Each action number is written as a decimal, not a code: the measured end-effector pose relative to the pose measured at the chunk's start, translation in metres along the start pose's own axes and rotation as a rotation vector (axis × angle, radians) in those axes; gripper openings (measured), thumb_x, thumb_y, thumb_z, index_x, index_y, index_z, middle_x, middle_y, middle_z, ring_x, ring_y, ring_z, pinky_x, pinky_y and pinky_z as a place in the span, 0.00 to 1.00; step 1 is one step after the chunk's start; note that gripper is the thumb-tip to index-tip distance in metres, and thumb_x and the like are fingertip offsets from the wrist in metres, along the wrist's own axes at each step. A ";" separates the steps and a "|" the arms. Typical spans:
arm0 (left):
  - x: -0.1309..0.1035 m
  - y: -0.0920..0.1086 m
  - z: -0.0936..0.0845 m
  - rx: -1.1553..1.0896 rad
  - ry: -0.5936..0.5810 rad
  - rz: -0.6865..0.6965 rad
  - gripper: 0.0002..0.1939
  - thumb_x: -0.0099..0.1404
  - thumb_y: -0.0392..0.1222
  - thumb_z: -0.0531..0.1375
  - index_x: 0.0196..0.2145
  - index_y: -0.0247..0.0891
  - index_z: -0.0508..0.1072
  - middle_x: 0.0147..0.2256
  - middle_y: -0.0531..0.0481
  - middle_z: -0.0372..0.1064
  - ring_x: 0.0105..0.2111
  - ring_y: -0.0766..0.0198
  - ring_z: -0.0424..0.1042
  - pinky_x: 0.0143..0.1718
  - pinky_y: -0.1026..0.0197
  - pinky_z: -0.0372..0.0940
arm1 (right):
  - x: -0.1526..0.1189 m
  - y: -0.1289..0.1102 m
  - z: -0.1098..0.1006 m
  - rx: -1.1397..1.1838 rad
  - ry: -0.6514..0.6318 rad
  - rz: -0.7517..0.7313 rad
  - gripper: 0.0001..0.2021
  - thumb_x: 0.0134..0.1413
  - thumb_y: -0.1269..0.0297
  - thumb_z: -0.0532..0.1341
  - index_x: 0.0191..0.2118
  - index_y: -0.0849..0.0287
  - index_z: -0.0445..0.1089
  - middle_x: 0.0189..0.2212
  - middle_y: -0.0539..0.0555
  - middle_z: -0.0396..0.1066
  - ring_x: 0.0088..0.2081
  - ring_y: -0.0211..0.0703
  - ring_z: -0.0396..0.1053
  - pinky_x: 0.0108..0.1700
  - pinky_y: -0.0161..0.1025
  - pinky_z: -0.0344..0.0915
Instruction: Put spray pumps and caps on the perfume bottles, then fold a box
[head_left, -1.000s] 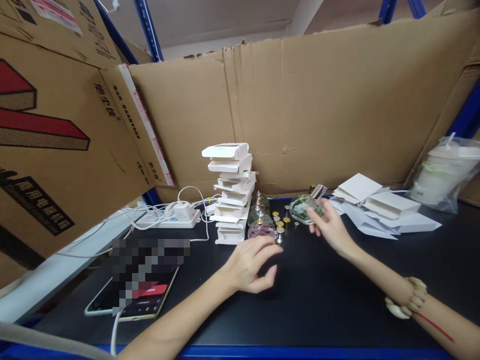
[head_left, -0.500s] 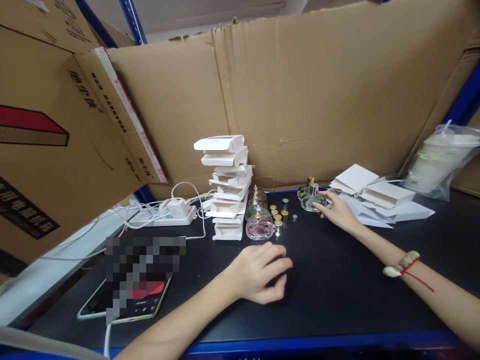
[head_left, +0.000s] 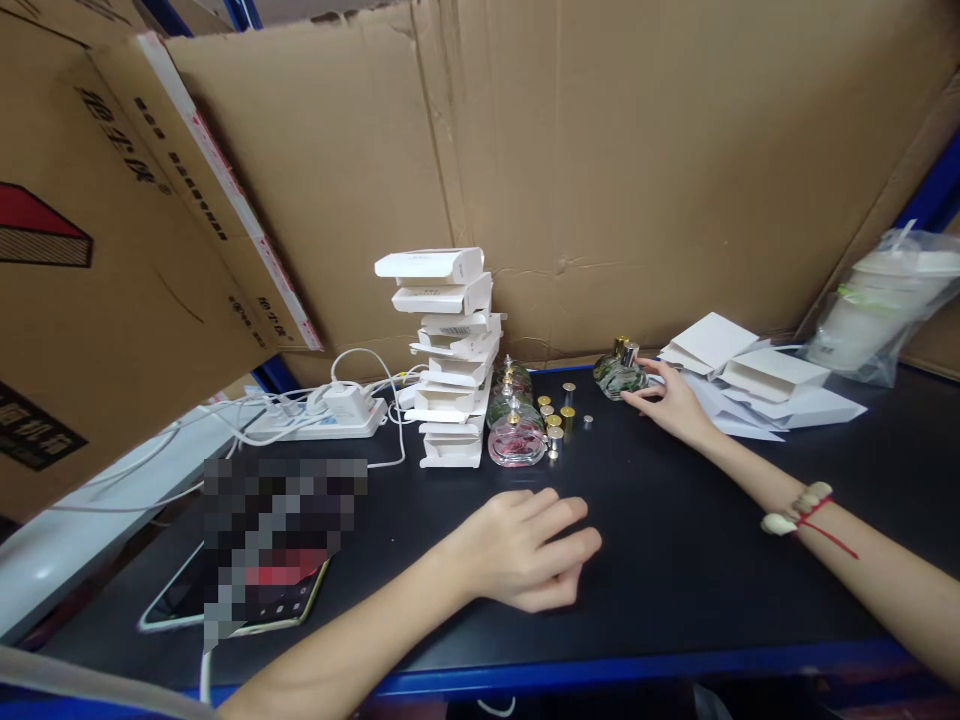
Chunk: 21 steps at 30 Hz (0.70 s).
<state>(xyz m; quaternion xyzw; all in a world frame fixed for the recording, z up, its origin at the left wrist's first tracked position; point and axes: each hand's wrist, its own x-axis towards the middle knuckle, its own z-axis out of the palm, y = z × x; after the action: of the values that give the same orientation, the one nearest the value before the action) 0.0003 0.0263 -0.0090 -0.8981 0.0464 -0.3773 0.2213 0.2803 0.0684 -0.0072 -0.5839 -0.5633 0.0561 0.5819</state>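
The left hand (head_left: 534, 550) is loosely half-curled over the black table (head_left: 675, 590), nothing visible in it. Beyond that hand stand glass bottles (head_left: 516, 447) beside loose caps (head_left: 568, 420); farther off, the right hand (head_left: 675, 405), thumb and finger parted, is at the side of a silver-capped bottle (head_left: 621, 381), though whether it grips cannot be told.

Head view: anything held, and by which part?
Right hand is at the right side of the silver-capped bottle; grip or mere touch, can't tell. Left hand: nothing visible in it.
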 end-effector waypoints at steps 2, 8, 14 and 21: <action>-0.001 -0.003 0.000 0.034 0.007 -0.041 0.09 0.58 0.34 0.49 0.33 0.35 0.67 0.31 0.48 0.67 0.26 0.66 0.65 0.23 0.66 0.59 | 0.000 0.000 0.001 -0.012 -0.018 -0.010 0.31 0.34 0.53 0.61 0.47 0.63 0.61 0.48 0.65 0.59 0.30 0.43 0.70 0.23 0.37 0.67; -0.006 -0.021 0.000 0.181 0.096 -0.444 0.09 0.60 0.36 0.51 0.40 0.36 0.65 0.36 0.46 0.66 0.34 0.65 0.70 0.31 0.66 0.66 | -0.002 -0.007 -0.001 -0.180 0.167 -0.178 0.22 0.39 0.61 0.59 0.44 0.60 0.63 0.41 0.59 0.63 0.23 0.36 0.64 0.38 0.44 0.67; -0.011 -0.029 0.004 0.109 -0.124 -0.782 0.23 0.60 0.42 0.52 0.52 0.35 0.54 0.46 0.42 0.61 0.29 0.64 0.70 0.22 0.65 0.65 | -0.021 -0.033 0.006 -0.197 0.088 -0.432 0.08 0.47 0.64 0.54 0.33 0.59 0.66 0.29 0.53 0.64 0.18 0.32 0.56 0.27 0.36 0.63; -0.006 -0.027 0.004 0.101 -0.135 -0.874 0.20 0.61 0.42 0.53 0.51 0.37 0.56 0.43 0.46 0.63 0.27 0.65 0.70 0.25 0.63 0.66 | -0.051 -0.054 0.028 -0.210 -0.462 -0.641 0.08 0.51 0.67 0.54 0.35 0.60 0.69 0.25 0.50 0.66 0.16 0.29 0.55 0.21 0.30 0.56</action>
<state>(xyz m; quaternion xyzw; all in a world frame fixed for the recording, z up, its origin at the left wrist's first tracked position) -0.0037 0.0538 -0.0039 -0.8440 -0.3704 -0.3779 0.0870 0.2105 0.0321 -0.0058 -0.4071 -0.8353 -0.0562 0.3652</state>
